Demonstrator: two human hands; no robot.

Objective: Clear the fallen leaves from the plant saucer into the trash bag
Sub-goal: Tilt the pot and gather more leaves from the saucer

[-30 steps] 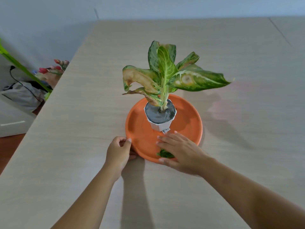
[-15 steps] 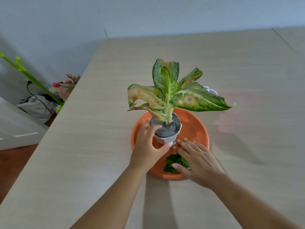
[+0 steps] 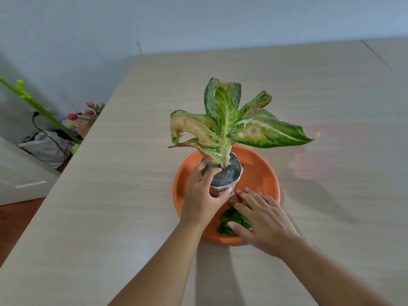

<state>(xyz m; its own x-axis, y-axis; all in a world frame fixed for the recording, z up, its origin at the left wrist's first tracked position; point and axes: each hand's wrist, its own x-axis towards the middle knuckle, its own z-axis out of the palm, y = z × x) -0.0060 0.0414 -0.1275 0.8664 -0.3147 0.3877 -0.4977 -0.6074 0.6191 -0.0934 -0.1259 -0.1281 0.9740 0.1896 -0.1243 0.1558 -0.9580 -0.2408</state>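
An orange plant saucer [image 3: 260, 171] rests on the table with a small white pot [image 3: 229, 176] of a green and yellow plant in it. A heap of small dark green fallen leaves [image 3: 229, 218] lies at the saucer's near rim. My left hand [image 3: 203, 195] grips the pot's left side, thumb on the front. My right hand [image 3: 262, 219] lies flat on the leaves with fingers spread, covering part of the heap. No trash bag lies on the table.
The pale wooden table [image 3: 132, 195] stretches far around the saucer, its left edge running diagonally. Beyond that edge on the floor are a crumpled white bag [image 3: 47, 146], a black cable, artificial flowers [image 3: 88, 113] and a green pole [image 3: 42, 111].
My left hand left the saucer's rim and took hold of the pot. My right hand slid back a little, uncovering more of the leaf heap. The view tilted downward.
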